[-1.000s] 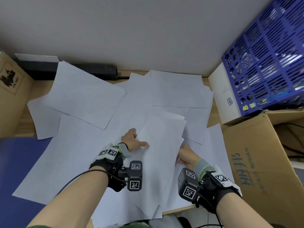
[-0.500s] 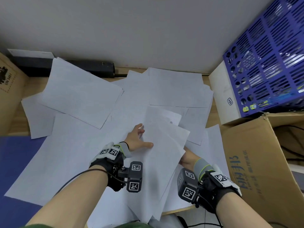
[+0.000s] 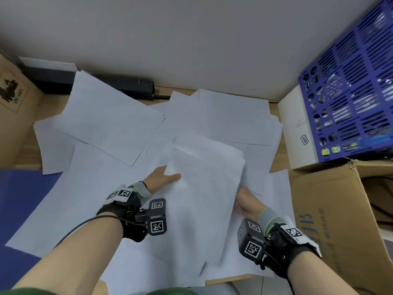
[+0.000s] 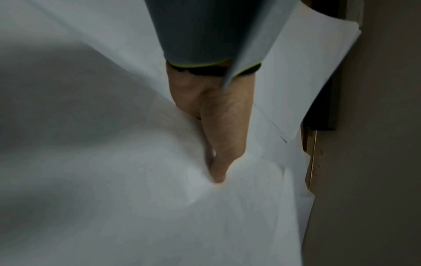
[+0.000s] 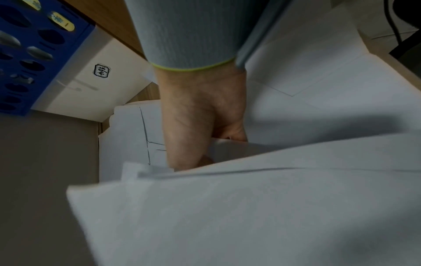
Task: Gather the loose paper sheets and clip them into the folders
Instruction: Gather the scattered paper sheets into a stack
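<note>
A small bundle of white paper sheets (image 3: 204, 188) was held raised above the middle of a wooden desk (image 3: 274, 165), its near end tipped up toward the viewer. The bundle was gripped at its left edge by the left hand (image 3: 161, 177), thumb laid on top and fingers hidden beneath the paper. In the left wrist view the thumb (image 4: 224, 136) was seen pressed into the top sheet, which dimpled around it. The right edge was held by the right hand (image 3: 246, 201), its thumb against the stack and the other fingers tucked under, so their curl could not be told exactly.

Many more loose sheets (image 3: 110, 118) were spread overlapping across the desk below and beyond the bundle, reaching toward the wall. A blue folder (image 3: 19, 201) was seen lying flat at the left, partly covered by paper; whether a clip was fitted could not be told. A blue perforated crate (image 3: 348, 92) stood on a white box (image 3: 295, 133) at the right, with a cardboard carton (image 3: 331, 220) nearer, and another carton (image 3: 12, 116) at far left.

The gathering step appeared to be in hand, far from finished. The next move would likely call for the held edges to be squared and further sheets to be drawn in before anything was carried to the folder
</note>
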`<state>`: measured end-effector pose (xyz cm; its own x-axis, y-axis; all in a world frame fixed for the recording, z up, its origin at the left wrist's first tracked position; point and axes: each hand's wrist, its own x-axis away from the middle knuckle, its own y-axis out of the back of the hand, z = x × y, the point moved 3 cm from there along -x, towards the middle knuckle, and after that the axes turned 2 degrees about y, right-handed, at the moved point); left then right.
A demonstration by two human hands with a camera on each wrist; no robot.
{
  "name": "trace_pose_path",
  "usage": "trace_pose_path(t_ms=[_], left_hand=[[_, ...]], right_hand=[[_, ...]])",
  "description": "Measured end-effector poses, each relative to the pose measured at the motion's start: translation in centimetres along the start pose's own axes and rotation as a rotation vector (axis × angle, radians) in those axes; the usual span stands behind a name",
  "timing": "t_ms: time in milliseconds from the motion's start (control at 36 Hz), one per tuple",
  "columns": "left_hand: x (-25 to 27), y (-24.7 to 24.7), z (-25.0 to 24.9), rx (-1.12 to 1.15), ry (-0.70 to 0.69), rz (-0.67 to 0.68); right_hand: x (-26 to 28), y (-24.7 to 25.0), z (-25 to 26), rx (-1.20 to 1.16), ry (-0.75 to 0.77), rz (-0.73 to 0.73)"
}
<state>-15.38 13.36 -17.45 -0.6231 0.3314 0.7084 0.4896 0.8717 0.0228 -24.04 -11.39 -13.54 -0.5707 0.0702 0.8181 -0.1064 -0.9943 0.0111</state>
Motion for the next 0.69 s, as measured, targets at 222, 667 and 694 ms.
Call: trace_pose_path(t_ms=[222,667,694], left_hand=[[-0.2,2.4,1.4,0.111,0.106,-0.211],[1.5,4.2,2.8,0.02,0.053,-0.378],[1.6,4.0,2.6,0.002,0.047,-0.313]], right_hand=[[-0.3,0.3,0.5,-0.167,0.024,-0.149],[1.2,0.1,-4.7,-0.206,-0.091,-0.214],[1.4,-0.1,-5.0,-0.201,-0.105,-0.18]])
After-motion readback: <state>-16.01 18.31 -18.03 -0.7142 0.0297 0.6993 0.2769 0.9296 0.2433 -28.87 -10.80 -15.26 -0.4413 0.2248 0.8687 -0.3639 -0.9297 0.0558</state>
